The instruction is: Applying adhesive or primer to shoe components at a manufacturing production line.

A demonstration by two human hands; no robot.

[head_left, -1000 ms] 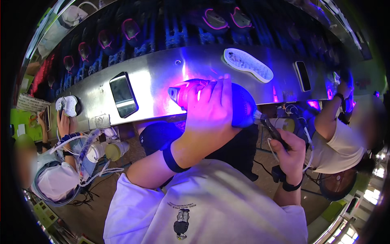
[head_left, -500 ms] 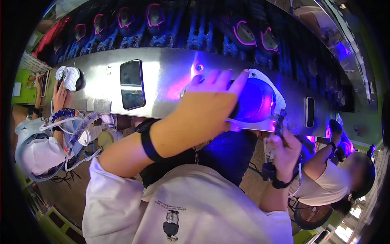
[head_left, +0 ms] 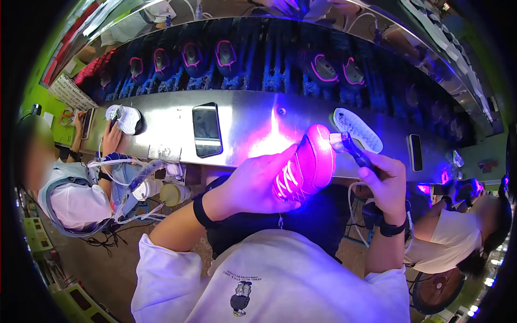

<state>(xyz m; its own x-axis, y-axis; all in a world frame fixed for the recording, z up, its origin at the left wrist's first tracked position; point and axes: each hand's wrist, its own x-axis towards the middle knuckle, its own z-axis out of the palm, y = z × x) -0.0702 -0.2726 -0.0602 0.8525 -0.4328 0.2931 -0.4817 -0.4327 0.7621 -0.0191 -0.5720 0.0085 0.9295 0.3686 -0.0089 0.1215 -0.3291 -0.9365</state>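
My left hand (head_left: pixel 250 183) grips a lace-up shoe upper (head_left: pixel 316 159) from its left side, fingers around it. The shoe glows pink under violet light, with its pale laces turned toward me and its rounded end pointing away. In my right hand (head_left: pixel 389 183) is a brush (head_left: pixel 354 151) with a dark handle. Its pale bristles are at the shoe's right edge, near the rounded end; whether they press on it I cannot tell. Behind the brush, a white shoe sole (head_left: pixel 358 130) lies on the metal bench (head_left: pixel 167 142), hollow side up.
Beyond the bench a dark conveyor (head_left: pixel 277 67) carries several shoe uppers with pink edges. A phone (head_left: pixel 207 129) lies on the bench to the left, another phone (head_left: pixel 416 152) to the right. One person (head_left: pixel 75 199) handles a white sole at left; another person (head_left: pixel 452 237) sits at right.
The shoe has been lifted and turned, so its laces now show. The brush has come up to its edge. My left hand no longer covers it from above, and the view has shifted.
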